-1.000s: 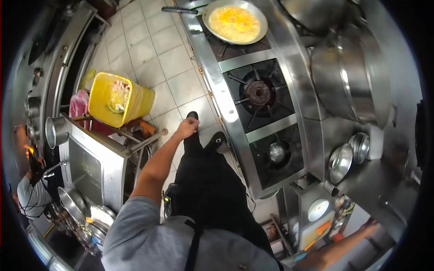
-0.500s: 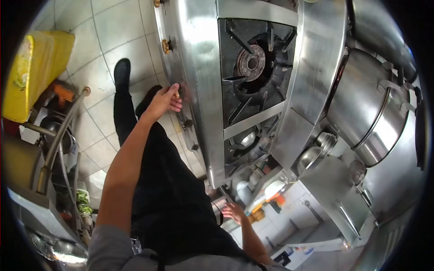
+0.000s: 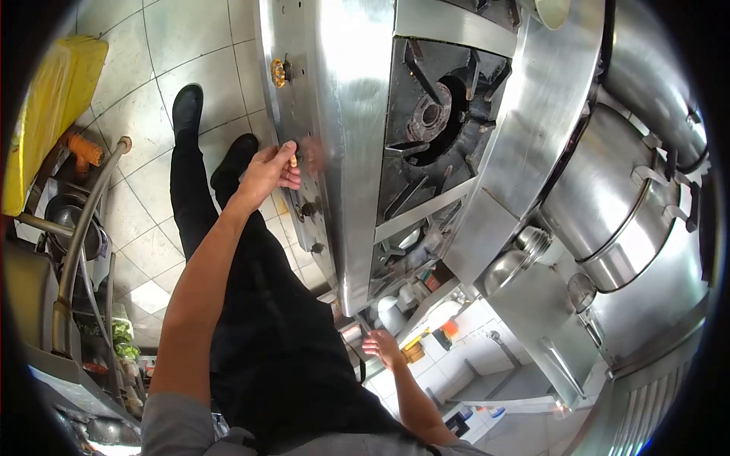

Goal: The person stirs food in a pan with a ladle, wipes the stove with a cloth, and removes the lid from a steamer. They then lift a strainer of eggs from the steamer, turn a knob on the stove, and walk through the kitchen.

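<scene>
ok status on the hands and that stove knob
Left hand pinching stove knob. Right hand open, hanging low. Burner bare, no pan.

Single head-worn fisheye view, straight down, near the stove point(image 3: 357, 152)

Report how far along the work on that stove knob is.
Done: the left hand is at the stove front, fingers pinched on a brass knob. In hand: that grip on the knob, while the right hand hangs open near the stove's end. Left: the burner above shows no flame and carries no pan, so lighting it looks not yet done.
</scene>
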A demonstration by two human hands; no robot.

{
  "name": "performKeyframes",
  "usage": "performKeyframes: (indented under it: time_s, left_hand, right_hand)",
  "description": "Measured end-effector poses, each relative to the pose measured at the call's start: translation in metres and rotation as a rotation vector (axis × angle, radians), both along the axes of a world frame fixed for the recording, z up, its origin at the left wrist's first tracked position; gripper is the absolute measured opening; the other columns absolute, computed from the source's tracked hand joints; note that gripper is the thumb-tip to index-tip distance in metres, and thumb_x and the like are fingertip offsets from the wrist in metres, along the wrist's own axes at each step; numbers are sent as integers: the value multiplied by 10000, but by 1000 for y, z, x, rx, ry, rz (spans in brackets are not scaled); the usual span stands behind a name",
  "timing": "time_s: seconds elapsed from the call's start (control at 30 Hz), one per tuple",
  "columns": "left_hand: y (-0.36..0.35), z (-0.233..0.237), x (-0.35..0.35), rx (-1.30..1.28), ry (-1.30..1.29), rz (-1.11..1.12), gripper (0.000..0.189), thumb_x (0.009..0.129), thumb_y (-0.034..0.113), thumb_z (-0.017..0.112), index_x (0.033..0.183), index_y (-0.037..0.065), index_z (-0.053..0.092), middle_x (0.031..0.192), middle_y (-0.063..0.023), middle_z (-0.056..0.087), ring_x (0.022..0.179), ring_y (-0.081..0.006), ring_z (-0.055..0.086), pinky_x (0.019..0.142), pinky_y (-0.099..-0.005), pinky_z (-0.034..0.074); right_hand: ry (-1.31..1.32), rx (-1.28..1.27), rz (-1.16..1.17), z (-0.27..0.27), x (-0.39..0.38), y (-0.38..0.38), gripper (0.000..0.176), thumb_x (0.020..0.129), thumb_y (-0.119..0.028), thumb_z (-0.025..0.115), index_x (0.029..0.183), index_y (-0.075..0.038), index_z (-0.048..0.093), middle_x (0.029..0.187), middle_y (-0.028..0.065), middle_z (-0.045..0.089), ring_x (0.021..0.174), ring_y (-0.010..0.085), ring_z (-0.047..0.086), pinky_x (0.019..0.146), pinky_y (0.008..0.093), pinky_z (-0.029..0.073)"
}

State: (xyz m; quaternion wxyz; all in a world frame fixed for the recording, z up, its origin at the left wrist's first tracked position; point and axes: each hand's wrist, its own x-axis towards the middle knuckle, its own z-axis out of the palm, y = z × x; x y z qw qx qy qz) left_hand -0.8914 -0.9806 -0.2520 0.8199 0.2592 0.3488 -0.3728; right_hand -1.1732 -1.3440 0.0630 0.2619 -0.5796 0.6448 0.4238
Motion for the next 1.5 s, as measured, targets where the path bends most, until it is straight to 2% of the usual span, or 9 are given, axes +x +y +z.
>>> performKeyframes:
  time_s: [0.23, 0.33, 0.7, 0.9, 0.97, 1.3, 1.37, 1.5]
  left_hand:
    - [-4, 2, -3, 47, -41, 64, 423, 940, 342, 618, 1130, -23, 517, 938, -115, 596, 867, -197, 637, 831, -337, 564]
    - [-4, 0, -3, 16, -25, 75, 443, 913, 356, 661, 1103, -17, 514, 944, -113, 586, 843, -180, 632, 812, -328, 579]
    - [-4, -1, -4, 11, -25, 82, 401, 914, 329, 663, 1074, -16, 534, 955, -110, 592, 847, -182, 637, 817, -330, 580]
    - [-3, 0, -4, 25, -43, 60, 380, 939, 312, 627, 1114, -8, 522, 949, -101, 595, 861, -189, 646, 830, -322, 564]
    - [-3, 0, -4, 20, -48, 67, 376, 938, 307, 629, 1113, -8, 522, 949, -101, 595, 860, -187, 645, 830, -323, 564]
    - [-2, 3, -3, 20, -54, 72, 370, 938, 277, 629, 1119, -23, 510, 965, -112, 601, 875, -190, 640, 842, -332, 560]
    - [-1, 3, -3, 12, -64, 65, 374, 936, 275, 632, 1123, -24, 507, 970, -114, 602, 876, -191, 640, 843, -334, 561]
    - [-1, 4, -2, 21, -60, 66, 361, 933, 260, 637, 1120, -20, 509, 975, -113, 603, 883, -187, 637, 847, -334, 560]
  right_hand:
    - [26, 16, -1, -6, 9, 7, 441, 977, -351, 552, 1206, 25, 519, 1079, 230, 613, 990, 319, 632, 847, 431, 543]
    - [29, 14, 6, -7, 11, 9, 441, 980, -350, 546, 1212, 25, 520, 1088, 228, 612, 992, 316, 631, 851, 430, 542]
    - [53, 28, 31, -9, 15, 9, 447, 992, -350, 524, 1228, 28, 508, 1131, 237, 595, 1018, 320, 625, 866, 419, 538]
    - [26, 32, 25, -12, 14, 7, 468, 972, -364, 560, 1226, 27, 509, 1093, 227, 617, 991, 313, 638, 852, 416, 543]
    - [-18, 14, 27, -12, 11, 6, 434, 958, -344, 592, 1190, 19, 548, 1018, 201, 657, 910, 278, 675, 770, 377, 575]
    - [-18, 54, 13, -16, 7, 8, 428, 953, -351, 601, 1180, 8, 556, 1033, 185, 661, 905, 264, 672, 771, 369, 571]
    - [20, 61, 25, -16, 9, 12, 444, 969, -350, 568, 1209, 20, 526, 1076, 206, 625, 970, 294, 642, 844, 409, 541]
    - [34, 68, 23, -14, 8, 14, 445, 963, -358, 576, 1209, 10, 531, 1081, 204, 625, 975, 289, 641, 848, 406, 539]
